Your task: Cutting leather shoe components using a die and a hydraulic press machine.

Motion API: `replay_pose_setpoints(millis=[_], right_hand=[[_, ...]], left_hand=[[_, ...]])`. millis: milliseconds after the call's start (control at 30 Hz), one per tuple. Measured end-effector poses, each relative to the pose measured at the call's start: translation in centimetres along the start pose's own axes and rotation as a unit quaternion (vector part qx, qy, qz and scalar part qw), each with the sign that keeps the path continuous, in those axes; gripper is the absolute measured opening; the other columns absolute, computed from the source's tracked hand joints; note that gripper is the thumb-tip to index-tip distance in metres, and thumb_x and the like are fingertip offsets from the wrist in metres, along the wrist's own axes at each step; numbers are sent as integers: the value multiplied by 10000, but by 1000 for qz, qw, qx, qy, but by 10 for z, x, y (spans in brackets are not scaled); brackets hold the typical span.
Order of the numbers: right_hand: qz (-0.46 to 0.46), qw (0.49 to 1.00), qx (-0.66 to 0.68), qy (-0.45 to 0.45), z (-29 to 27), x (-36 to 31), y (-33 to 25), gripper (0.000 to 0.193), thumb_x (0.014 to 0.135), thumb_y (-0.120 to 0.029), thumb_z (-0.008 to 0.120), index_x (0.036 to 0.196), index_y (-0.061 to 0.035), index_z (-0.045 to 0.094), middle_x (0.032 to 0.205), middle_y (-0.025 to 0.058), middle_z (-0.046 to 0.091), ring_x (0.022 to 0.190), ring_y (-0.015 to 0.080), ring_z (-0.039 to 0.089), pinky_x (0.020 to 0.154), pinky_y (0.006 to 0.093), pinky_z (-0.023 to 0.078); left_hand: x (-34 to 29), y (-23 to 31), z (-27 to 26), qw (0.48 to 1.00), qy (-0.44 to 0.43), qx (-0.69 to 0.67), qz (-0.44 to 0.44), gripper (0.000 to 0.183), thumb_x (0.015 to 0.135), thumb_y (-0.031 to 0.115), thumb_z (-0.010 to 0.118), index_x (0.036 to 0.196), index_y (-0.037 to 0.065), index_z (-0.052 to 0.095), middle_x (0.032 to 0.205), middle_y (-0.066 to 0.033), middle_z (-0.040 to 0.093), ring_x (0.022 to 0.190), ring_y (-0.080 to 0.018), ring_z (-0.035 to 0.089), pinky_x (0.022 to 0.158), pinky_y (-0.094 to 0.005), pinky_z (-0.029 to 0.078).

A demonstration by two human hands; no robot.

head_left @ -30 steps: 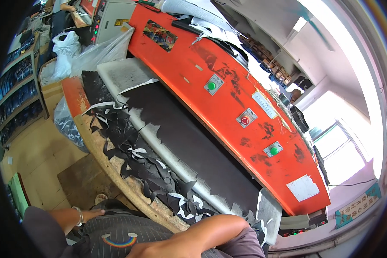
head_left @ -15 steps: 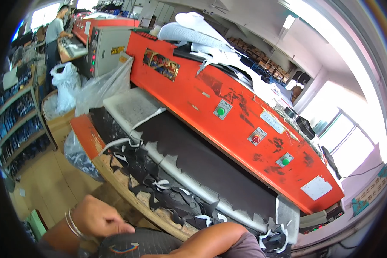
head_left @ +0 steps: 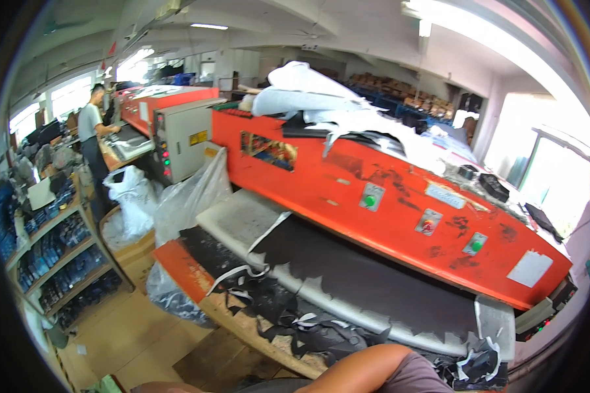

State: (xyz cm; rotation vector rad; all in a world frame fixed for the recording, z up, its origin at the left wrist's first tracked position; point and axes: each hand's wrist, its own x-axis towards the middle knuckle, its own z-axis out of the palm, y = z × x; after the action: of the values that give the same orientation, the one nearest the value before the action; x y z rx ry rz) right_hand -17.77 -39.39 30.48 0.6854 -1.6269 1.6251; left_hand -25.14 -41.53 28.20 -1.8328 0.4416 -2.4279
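My right arm (head_left: 362, 371) shows at the lower edge, bent, with a grey sleeve at its right end. The right hand is below the picture. Only a sliver of skin shows at the lower left edge, and my left hand is out of sight. Nearest to the right arm is a wooden-edged table (head_left: 255, 337) strewn with black and white scraps (head_left: 321, 331). Just past it lies a dark sheet with a ragged edge (head_left: 367, 275) on the bed of a large red machine (head_left: 347, 177). That machine carries green and red push buttons (head_left: 429, 223) on its front.
White sheets (head_left: 308, 98) are heaped on the machine. A grey control cabinet (head_left: 187, 141), clear plastic bags (head_left: 200, 187) and a white bag (head_left: 132, 200) stand to the left. Shelves of dark items (head_left: 62, 255) line the far left. Another person (head_left: 92, 131) works at a second red machine (head_left: 170, 108).
The view has tilted up and swung left, so the machine sits lower and farther right in the picture. My left hand, visible earlier with bangles on its wrist, has left the view.
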Motion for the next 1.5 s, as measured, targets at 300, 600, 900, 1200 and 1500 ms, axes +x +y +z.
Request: replay_pose_setpoints(millis=[300,600,900,1200,1500], right_hand=[[63,989,131,-5,8,5,15,319,972,-259,527,954,53,594,825,161,636,830,267,633,782,378,501],[457,889,8,-41,-33,-131,-22,609,939,-462,525,1346,-9,494,1438,220,397,1357,357,334,1095,437,265],[264,918,-120,271,-20,-126,-99,186,935,-36,533,1025,120,577,785,218,611,698,278,618,637,360,515],[-17,996,79,36,15,21,-58,350,879,-102,673,1065,180,580,696,167,647,428,173,550,356,311,358],[-4,988,145,59,33,28,-54,298,932,-46,559,1091,206,559,752,242,656,439,217,566,372,334,383]], left_hand=[[-17,7,18,958,214,-166,92,459,1017,252,309,1461,138,281,1037,-22,575,971,-256,571,1118,-497,260],[35,67,-82,971,-158,177,-14,496,1022,205,40,1487,128,195,1267,-217,519,923,-345,677,1186,-327,129],[47,51,-89,970,-184,-20,-157,329,1014,67,277,1331,10,345,1172,-3,619,787,-173,712,1165,-261,200],[37,55,-85,981,-174,89,19,304,968,-41,351,1270,0,358,1222,-129,561,822,-172,708,1093,-227,346],[35,75,-98,987,-83,138,24,501,946,-99,334,1422,19,230,1242,-117,568,831,-145,704,993,-152,429]])
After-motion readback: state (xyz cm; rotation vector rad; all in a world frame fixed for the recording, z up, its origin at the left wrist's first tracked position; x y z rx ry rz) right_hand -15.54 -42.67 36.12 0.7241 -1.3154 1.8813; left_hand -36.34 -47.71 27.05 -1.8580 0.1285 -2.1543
